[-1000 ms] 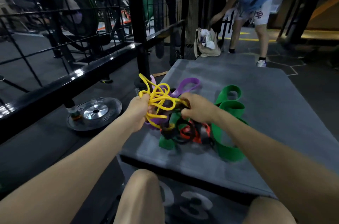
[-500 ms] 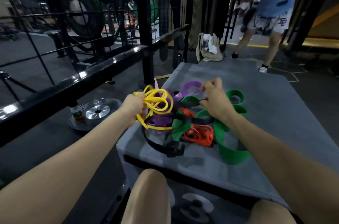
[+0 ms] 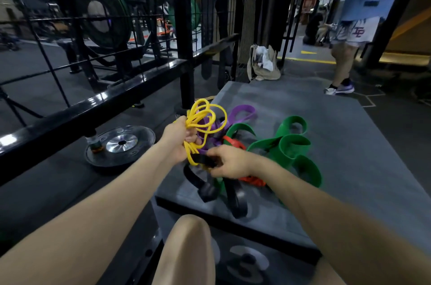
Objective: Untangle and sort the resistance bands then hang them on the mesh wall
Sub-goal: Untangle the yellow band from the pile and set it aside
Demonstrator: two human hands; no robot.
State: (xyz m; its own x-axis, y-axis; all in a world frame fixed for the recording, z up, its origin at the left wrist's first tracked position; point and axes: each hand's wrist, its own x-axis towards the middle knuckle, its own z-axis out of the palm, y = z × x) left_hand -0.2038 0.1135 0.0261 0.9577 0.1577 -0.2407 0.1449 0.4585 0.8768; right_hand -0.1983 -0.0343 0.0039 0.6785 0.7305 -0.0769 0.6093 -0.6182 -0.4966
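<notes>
Resistance bands [image 3: 254, 158] lie tangled at the centre of the frame, on the near left part of a grey padded box [image 3: 361, 144]. My left hand [image 3: 179, 142] grips a bunch of yellow band [image 3: 205, 119] loops raised above the pile. My right hand [image 3: 231, 163] pinches a black band [image 3: 205, 160] just beside it. Green bands [image 3: 293, 144] spread to the right, with purple and red strands between. The mesh wall [image 3: 70, 28] fills the upper left; a weight plate [image 3: 120, 144] lies below it.

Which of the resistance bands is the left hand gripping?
The yellow band: the thinnest one, bunched in loops in the left hand and raised off the pile. The right hand pinches a black band.
</notes>
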